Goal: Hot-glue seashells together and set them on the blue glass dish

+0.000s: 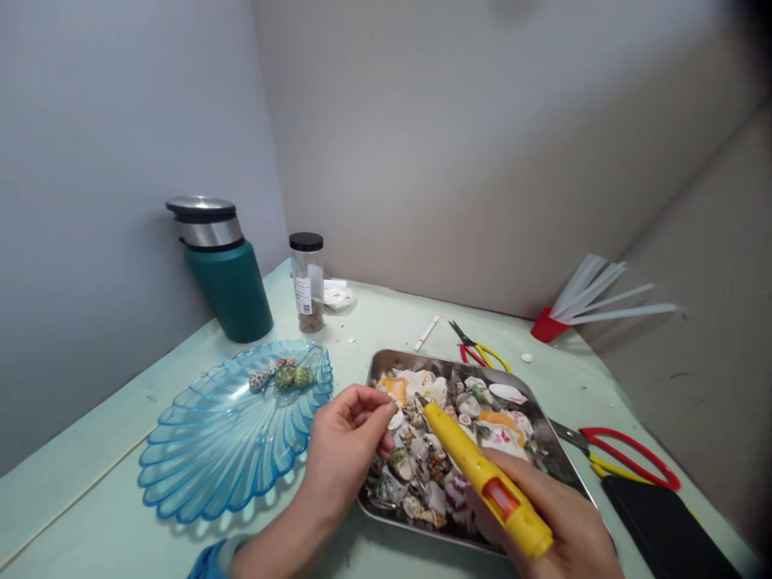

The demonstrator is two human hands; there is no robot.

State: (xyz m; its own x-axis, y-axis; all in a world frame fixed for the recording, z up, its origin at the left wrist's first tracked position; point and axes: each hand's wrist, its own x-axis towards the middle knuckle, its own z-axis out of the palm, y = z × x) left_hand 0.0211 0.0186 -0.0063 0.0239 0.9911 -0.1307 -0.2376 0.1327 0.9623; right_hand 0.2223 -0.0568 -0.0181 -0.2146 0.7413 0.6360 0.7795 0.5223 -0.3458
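My right hand (552,515) is wrapped round a yellow hot glue gun (461,450), its metal nozzle pointing up and left over a metal tray (379,363). Close to the nozzle, my left hand (350,442) has thumb and forefinger pinched together; what they hold, if anything, is too small to make out. Below both hands the tray is filled with mixed seashells (416,474), some spotted, some white or orange. To the left lies a blue scalloped dish (229,442), with several small shells (289,376) near its far side.
A green flask (232,289) and a black-lidded jar (307,281) stand at the back left. Red-and-yellow-handled scissors (479,352) lie behind the tray, another pair (630,454) to its right by a black object (663,523). A red cup (548,325) holds translucent sticks (588,289).
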